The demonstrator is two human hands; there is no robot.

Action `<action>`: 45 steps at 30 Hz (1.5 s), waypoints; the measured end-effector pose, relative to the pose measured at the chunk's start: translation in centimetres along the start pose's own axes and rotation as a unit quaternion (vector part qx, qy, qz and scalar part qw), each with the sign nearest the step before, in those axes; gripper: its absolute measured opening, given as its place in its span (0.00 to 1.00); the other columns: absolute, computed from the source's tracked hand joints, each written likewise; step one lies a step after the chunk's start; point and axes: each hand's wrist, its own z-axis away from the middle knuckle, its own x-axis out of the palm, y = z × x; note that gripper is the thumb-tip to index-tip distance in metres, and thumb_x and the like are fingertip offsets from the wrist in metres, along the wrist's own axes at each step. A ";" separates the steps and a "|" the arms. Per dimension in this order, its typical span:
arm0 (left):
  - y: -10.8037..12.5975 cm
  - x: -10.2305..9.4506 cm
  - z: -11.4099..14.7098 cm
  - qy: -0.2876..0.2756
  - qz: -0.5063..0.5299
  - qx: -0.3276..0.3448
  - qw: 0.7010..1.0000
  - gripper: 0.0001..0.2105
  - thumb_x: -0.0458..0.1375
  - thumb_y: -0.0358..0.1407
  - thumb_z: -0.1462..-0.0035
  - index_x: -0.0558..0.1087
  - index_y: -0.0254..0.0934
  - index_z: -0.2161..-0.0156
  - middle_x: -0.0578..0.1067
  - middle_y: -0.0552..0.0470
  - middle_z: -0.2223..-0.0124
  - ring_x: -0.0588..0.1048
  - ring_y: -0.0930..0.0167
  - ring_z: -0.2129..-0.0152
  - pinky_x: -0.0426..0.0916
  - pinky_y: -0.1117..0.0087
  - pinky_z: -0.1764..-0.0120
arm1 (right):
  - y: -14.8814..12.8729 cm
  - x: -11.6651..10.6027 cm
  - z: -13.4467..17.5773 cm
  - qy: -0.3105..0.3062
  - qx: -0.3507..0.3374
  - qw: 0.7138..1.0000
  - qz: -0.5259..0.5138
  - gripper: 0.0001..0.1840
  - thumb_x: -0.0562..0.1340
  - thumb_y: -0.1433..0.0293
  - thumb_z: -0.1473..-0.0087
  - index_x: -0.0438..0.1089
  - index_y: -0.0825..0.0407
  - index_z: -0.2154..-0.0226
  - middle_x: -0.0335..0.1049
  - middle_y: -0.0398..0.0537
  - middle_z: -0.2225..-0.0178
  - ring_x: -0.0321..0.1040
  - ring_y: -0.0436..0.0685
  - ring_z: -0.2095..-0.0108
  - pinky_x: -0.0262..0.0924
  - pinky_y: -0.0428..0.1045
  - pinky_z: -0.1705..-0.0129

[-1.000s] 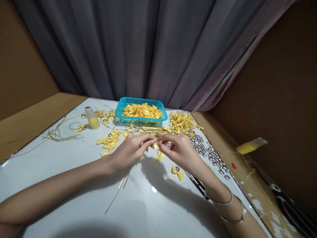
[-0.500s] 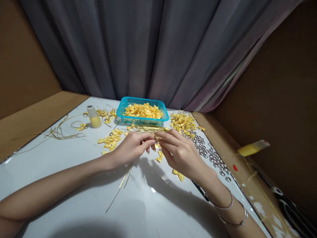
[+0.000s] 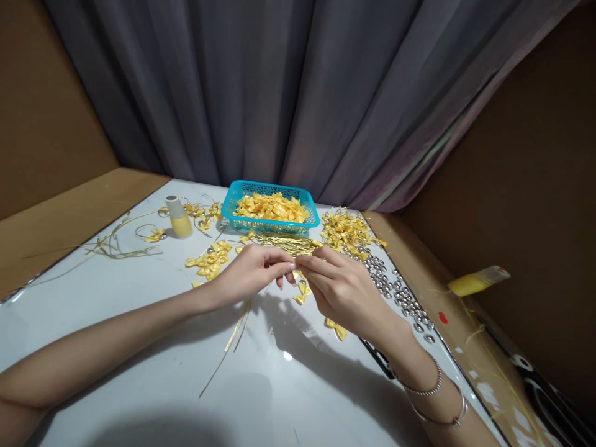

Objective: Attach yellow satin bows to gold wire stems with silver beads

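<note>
My left hand (image 3: 261, 273) and my right hand (image 3: 342, 282) meet above the middle of the white table. Fingertips of both are pinched together, touching or almost touching. Whatever lies between them is too small and covered to make out. Just below the fingertips lies a yellow ribbon bow (image 3: 302, 293), and another yellow bow (image 3: 336, 329) rests under my right hand. Thin gold strands (image 3: 237, 329) stretch over the table below my left wrist. Behind my hands is a bundle of gold wire ties (image 3: 288, 243).
A blue basket (image 3: 271, 225) of yellow bows stands at the back. More bows (image 3: 345, 228) and silver domed pieces (image 3: 405, 298) lie to the right. At left stand a glue bottle (image 3: 179, 218) and loose gold cords (image 3: 116, 248). Scissors (image 3: 554, 397) lie far right.
My fingertips have shifted slightly and drawn together; the yellow bit between them no longer shows. The view has moved a little, and the things on the table stay in place.
</note>
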 end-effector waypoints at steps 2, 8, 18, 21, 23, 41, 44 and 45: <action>0.1 0.0 0.0 -0.007 0.004 0.001 1.000 0.09 0.54 0.32 0.44 0.74 0.34 0.72 0.76 0.54 0.73 0.71 0.76 0.77 0.63 0.75 0.70 | 0.1 0.0 0.0 -0.002 0.008 1.000 -0.018 0.13 0.53 0.83 0.47 0.73 0.59 0.70 0.75 0.51 0.66 0.61 0.55 0.69 0.60 0.50 0.69; 0.1 0.0 0.3 -0.014 -0.018 0.010 1.000 0.09 0.54 0.34 0.43 0.75 0.35 0.71 0.77 0.54 0.71 0.72 0.75 0.76 0.65 0.75 0.70 | 0.2 -0.1 0.0 -0.005 0.037 0.998 -0.050 0.13 0.54 0.82 0.48 0.74 0.59 0.69 0.74 0.53 0.69 0.62 0.56 0.69 0.60 0.50 0.68; -1.1 1.3 1.3 0.091 -0.239 0.221 0.941 0.08 0.53 0.32 0.39 0.72 0.33 0.58 0.78 0.49 0.63 0.76 0.70 0.68 0.70 0.69 0.64 | -0.1 -0.5 0.0 -0.042 0.075 0.993 -0.083 0.14 0.52 0.81 0.47 0.73 0.58 0.71 0.72 0.54 0.71 0.63 0.56 0.67 0.58 0.50 0.67; -1.3 1.6 1.5 0.108 -0.298 0.294 0.902 0.09 0.50 0.31 0.38 0.71 0.29 0.59 0.78 0.44 0.64 0.76 0.68 0.69 0.71 0.66 0.66 | -0.2 -0.5 0.0 -0.047 0.085 0.990 -0.101 0.14 0.52 0.81 0.47 0.73 0.58 0.71 0.72 0.54 0.71 0.64 0.56 0.67 0.59 0.50 0.67; -1.4 1.7 1.5 0.113 -0.333 0.320 0.880 0.10 0.48 0.30 0.37 0.71 0.29 0.61 0.77 0.45 0.68 0.76 0.68 0.72 0.71 0.67 0.69 | -0.3 -0.5 -0.1 -0.048 0.093 0.988 -0.115 0.14 0.52 0.81 0.47 0.73 0.58 0.70 0.72 0.54 0.71 0.65 0.56 0.67 0.60 0.50 0.66; -2.5 2.0 1.8 0.122 -0.425 0.375 0.815 0.11 0.45 0.26 0.38 0.70 0.30 0.60 0.75 0.47 0.72 0.74 0.70 0.76 0.69 0.70 0.73 | -0.4 -0.1 0.1 -0.028 0.145 0.973 -0.177 0.13 0.53 0.82 0.49 0.73 0.58 0.71 0.72 0.53 0.69 0.67 0.55 0.66 0.62 0.50 0.63; -2.5 2.1 1.8 0.122 -0.431 0.379 0.810 0.11 0.45 0.25 0.38 0.70 0.29 0.61 0.75 0.47 0.73 0.73 0.70 0.77 0.68 0.70 0.74 | -0.6 -0.1 0.1 -0.030 0.144 0.975 -0.169 0.13 0.53 0.82 0.49 0.73 0.58 0.71 0.71 0.53 0.69 0.67 0.56 0.66 0.62 0.50 0.64; -2.5 2.1 1.8 0.121 -0.434 0.381 0.808 0.11 0.45 0.25 0.38 0.70 0.29 0.62 0.75 0.47 0.73 0.73 0.70 0.77 0.68 0.70 0.74 | -0.6 -0.1 0.1 -0.032 0.144 0.975 -0.165 0.13 0.53 0.82 0.49 0.73 0.57 0.71 0.71 0.53 0.70 0.67 0.56 0.66 0.62 0.50 0.64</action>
